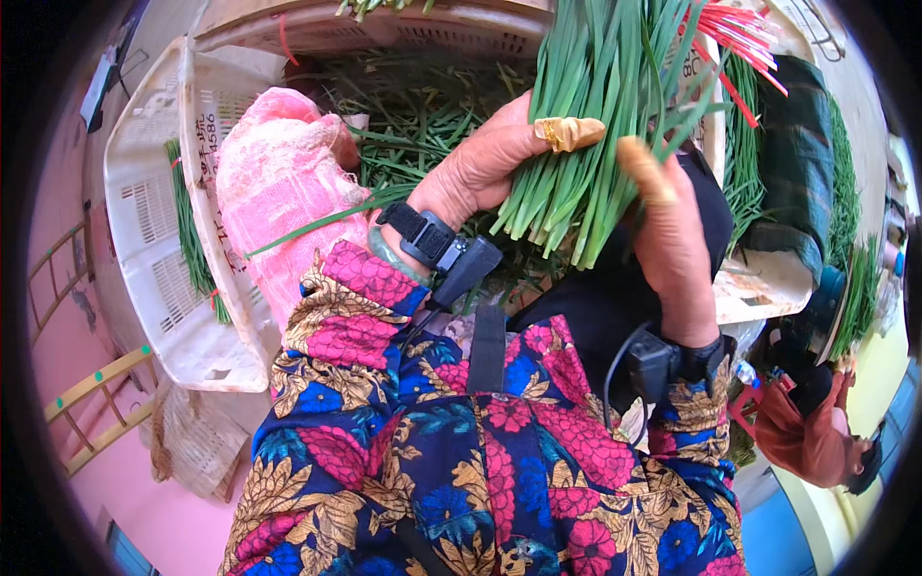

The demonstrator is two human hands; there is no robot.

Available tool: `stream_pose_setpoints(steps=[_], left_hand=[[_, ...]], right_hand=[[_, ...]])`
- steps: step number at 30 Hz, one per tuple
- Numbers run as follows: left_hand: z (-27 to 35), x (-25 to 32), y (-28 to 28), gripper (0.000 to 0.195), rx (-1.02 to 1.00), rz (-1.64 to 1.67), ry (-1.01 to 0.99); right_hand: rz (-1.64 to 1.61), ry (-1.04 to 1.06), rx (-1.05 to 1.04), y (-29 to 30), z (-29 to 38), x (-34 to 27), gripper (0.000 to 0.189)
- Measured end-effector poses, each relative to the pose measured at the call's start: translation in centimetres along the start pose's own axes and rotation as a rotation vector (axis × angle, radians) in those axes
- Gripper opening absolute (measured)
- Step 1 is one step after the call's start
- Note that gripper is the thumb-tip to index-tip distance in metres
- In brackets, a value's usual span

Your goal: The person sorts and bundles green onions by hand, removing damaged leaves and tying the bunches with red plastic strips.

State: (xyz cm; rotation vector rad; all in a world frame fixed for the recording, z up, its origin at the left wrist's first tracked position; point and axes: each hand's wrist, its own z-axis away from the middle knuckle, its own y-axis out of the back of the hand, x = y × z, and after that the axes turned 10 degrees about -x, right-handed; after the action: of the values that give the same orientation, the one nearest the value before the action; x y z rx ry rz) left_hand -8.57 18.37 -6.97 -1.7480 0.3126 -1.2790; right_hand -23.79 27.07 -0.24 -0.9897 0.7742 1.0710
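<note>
A thick bunch of garlic chives (576, 158) is in my left hand (490, 155), its pale cut ends pointing down toward me. A tan finger cot covers my left thumb, which lies across the stalks. My right hand (666, 223), blurred, is at the bunch's right edge near the cut ends. Its thumb, also in a tan cot, stands off the leaves; its other fingers are mostly hidden. Loose chive leaves (425, 101) lie below and beyond my hands. One long leaf extends leftward past my left wrist.
Left stands a white plastic crate (148, 223) with a tied chive bundle (191, 237). Pink cloth (288, 173) covers my left leg. Red and white strips (738, 36) hang at upper right, near another crate (763, 291) and dark green cloth (792, 151). A person (814, 432) sits far right.
</note>
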Motion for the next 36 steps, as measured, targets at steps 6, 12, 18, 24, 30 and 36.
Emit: stream_pose_setpoints(steps=[6, 12, 18, 24, 30, 36], left_hand=[[1.2, -0.6, 0.9, 0.043, 0.037, 0.137, 0.050], [2.0, -1.2, 1.2, 0.043, 0.090, 0.213, 0.008], [1.9, -1.6, 1.8, 0.038, 0.072, 0.289, 0.009], [2.0, -0.9, 0.8, 0.050, 0.101, 0.023, 0.052], [2.0, -0.6, 0.4, 0.054, 0.065, 0.052, 0.053], [2.1, -0.4, -0.2, 0.060, 0.105, 0.063, 0.071]], right_hand=[[0.094, -0.014, -0.105, 1.0, 0.6, 0.9, 0.048], [0.059, -0.095, -0.147, 2.3, 1.6, 0.4, 0.039], [0.092, -0.064, -0.052, 1.4, 1.7, 0.9, 0.045], [0.227, 0.040, -0.093, 0.2, 1.5, 2.3, 0.060], [0.143, -0.018, -0.174, 1.1, 2.1, 1.9, 0.064], [0.169, -0.063, -0.168, 1.2, 2.1, 2.0, 0.059]])
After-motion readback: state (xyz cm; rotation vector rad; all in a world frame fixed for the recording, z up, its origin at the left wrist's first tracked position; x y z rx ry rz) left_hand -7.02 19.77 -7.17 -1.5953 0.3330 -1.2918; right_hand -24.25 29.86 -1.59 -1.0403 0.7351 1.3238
